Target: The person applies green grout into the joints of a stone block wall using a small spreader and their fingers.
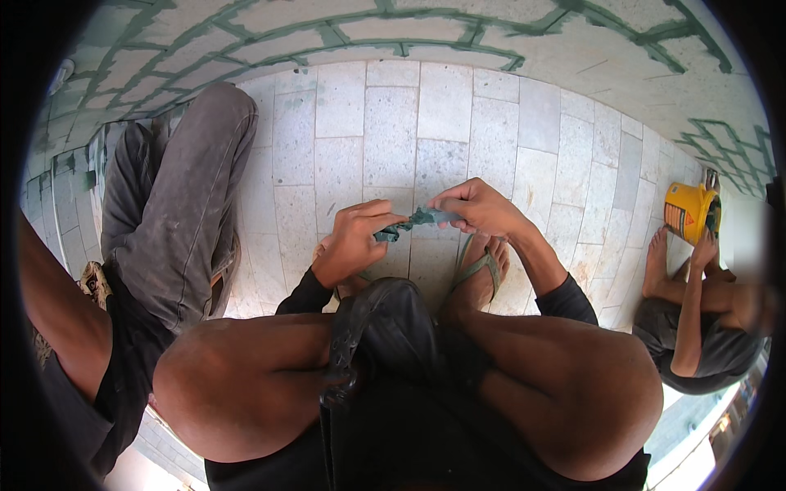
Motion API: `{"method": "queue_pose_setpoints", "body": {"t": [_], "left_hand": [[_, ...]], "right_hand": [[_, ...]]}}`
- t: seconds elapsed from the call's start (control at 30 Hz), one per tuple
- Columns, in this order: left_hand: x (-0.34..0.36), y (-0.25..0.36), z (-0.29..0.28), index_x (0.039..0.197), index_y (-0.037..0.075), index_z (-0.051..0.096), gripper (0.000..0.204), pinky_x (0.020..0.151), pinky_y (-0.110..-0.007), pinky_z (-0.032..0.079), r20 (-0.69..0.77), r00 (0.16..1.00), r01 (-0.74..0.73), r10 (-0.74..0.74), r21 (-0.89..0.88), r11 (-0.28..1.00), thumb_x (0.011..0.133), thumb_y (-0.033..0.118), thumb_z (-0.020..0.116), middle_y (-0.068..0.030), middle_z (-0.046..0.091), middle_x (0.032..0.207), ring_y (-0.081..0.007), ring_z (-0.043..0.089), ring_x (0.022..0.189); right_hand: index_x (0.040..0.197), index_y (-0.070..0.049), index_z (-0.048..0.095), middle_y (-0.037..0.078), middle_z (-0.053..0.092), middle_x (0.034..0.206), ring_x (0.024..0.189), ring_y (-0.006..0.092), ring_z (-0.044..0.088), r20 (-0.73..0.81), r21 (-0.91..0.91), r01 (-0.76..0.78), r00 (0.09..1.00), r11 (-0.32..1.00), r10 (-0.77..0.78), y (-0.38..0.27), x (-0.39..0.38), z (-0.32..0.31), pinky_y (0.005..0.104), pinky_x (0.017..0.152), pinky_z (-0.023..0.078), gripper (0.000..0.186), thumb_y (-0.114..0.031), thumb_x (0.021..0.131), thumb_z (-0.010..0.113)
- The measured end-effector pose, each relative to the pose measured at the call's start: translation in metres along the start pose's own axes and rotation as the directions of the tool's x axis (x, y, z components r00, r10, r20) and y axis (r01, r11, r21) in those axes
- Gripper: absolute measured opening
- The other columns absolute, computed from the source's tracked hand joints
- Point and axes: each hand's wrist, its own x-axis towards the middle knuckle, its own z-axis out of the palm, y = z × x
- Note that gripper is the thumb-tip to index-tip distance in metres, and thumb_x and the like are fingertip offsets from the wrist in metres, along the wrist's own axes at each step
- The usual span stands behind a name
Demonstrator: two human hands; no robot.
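My left hand point(350, 240) is closed, with fingers and thumb pinching a small crumpled dark-green piece point(421, 217); its exact kind is unclear. Across from it, my right hand point(485, 208) closes on a flat, pale grey-green strip point(443, 217), which meets the green piece between the two hands. I cannot tell whether strip and crumpled piece are one thing. Both hands are held over the floor in front of my bent knees, above my sandalled feet point(479, 270).
Pale stone-like tiles point(389, 159) cover the floor. Beyond stands a wall point(385, 33) with green bands in a block pattern. A person in grey trousers point(184, 204) is close on my left. At far right, another person point(696, 319) sits by a yellow bucket point(686, 214), one hand at it.
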Motion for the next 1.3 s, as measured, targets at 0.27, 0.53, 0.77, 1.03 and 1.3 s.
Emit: {"method": "queue_pose_setpoints", "body": {"t": [0.27, 0.53, 0.77, 1.03, 1.3], "left_hand": [[-0.007, -0.007, -0.003, 0.106, 0.006, 0.082, 0.035, 0.059, -0.038, 0.047, -0.055, 0.997, 0.063, -0.061, 0.04, 0.997, 0.074, -0.006, 0.072, -0.0125, 0.06, 0.076, -0.0294, 0.059, 0.066], [-0.003, -0.045, 0.015, 0.105, -0.004, 0.079, 0.015, 0.077, -0.034, 0.054, -0.374, 0.89, 0.185, -0.262, -0.229, 0.956, 0.09, -0.002, 0.076, -0.0138, 0.073, 0.091, -0.0221, 0.068, 0.082], [-0.024, -0.098, 0.049, 0.123, -0.009, 0.072, 0.031, 0.104, -0.034, 0.051, -0.461, 0.865, 0.048, -0.199, -0.318, 0.947, 0.094, 0.002, 0.073, -0.0168, 0.074, 0.123, -0.0225, 0.069, 0.112], [-0.035, -0.092, 0.056, 0.133, -0.006, 0.069, 0.043, 0.104, -0.034, 0.051, -0.436, 0.78, 0.233, -0.449, -0.464, 0.855, 0.092, 0.004, 0.075, -0.0152, 0.075, 0.124, -0.0216, 0.068, 0.113], [-0.035, -0.094, 0.053, 0.134, -0.005, 0.069, 0.043, 0.105, -0.034, 0.051, -0.419, 0.799, 0.221, -0.432, -0.463, 0.858, 0.092, 0.001, 0.076, -0.0156, 0.074, 0.125, -0.0218, 0.068, 0.114]], "right_hand": [[0.119, 0.001, 0.078, 0.009, 0.075, 0.083, 0.056, 0.0067, 0.051, 0.058, 0.166, -0.005, 0.998, 0.986, -0.005, 0.019, 0.008, 0.01, 0.024, 0.051, 0.045, 0.027, -0.013, 0.103, 0.063], [0.141, 0.003, 0.062, 0.017, 0.074, 0.112, 0.079, 0.0182, 0.068, 0.043, 0.574, 0.315, 0.91, 0.755, -0.413, -0.036, -0.026, -0.031, 0.0322, 0.07, 0.058, 0.041, -0.018, 0.106, 0.069], [0.145, 0.005, 0.056, 0.021, 0.073, 0.123, 0.106, 0.0268, 0.073, -0.468, 0.205, 0.893, 0.448, 0.4, -0.761, -0.128, -0.095, -0.082, 0.039, 0.083, 0.062, 0.049, -0.01, 0.102, 0.073], [0.138, 0.002, 0.065, 0.012, 0.074, 0.115, 0.1, 0.0145, 0.068, -0.525, -0.458, 0.887, -0.217, 0.058, -0.823, -0.221, -0.114, -0.061, 0.0284, 0.083, 0.057, 0.047, 0.001, 0.093, 0.079], [0.128, 0.001, 0.073, 0.013, 0.071, 0.111, 0.081, 0.0174, 0.064, -0.115, -0.934, 0.333, -0.627, -0.131, -0.771, -0.264, -0.084, -0.043, 0.0292, 0.071, 0.054, 0.044, 0.005, 0.085, 0.083]]}}
